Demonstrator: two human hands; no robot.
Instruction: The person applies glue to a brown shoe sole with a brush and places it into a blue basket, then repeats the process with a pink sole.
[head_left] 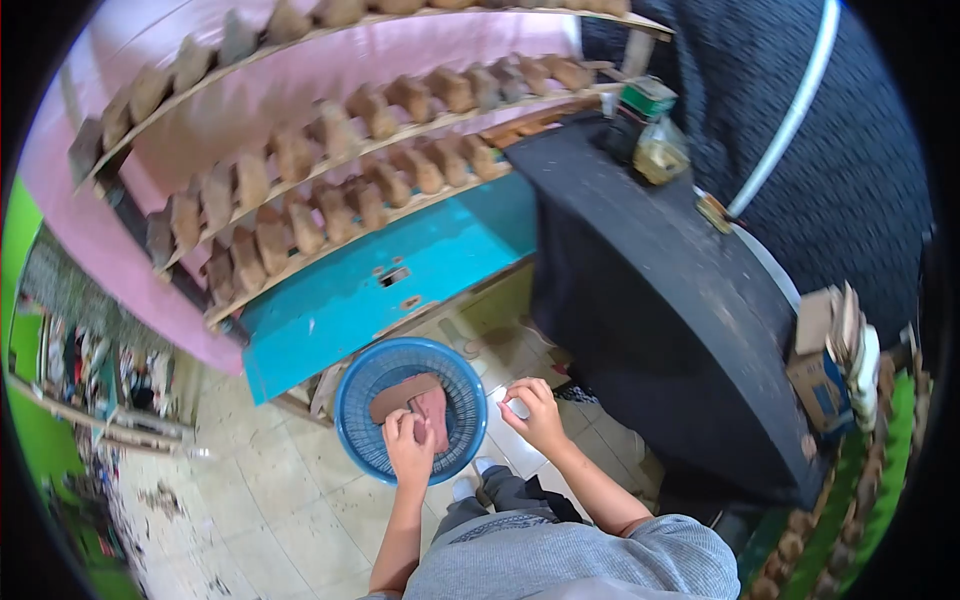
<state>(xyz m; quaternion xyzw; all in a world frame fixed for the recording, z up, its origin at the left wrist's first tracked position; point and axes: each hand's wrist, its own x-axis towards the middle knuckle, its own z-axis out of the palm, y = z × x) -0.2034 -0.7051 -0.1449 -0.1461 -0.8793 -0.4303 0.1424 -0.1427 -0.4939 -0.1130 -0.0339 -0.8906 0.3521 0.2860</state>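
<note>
A blue plastic basket [355, 445] stands in front of me, below the turquoise board. Inside it lie a flat brown piece [400, 393] and a pinkish-red piece [433, 410]. My left hand [408, 450] reaches over the basket's near part, its fingers curled on a small dark reddish item at the edge of these pieces; its exact shape is hidden. To the right of the basket, my right hand [538, 415] hangs in the air with thumb and fingers curved apart and nothing visible between them.
Wooden racks [390, 140] with rows of brown shoe-last-like forms stand above a turquoise board [440, 255]. A black-covered table [650, 230] at the right bears a green tin [648, 95] and a plastic bag [661, 150]. A cardboard box [820, 390] stands far right.
</note>
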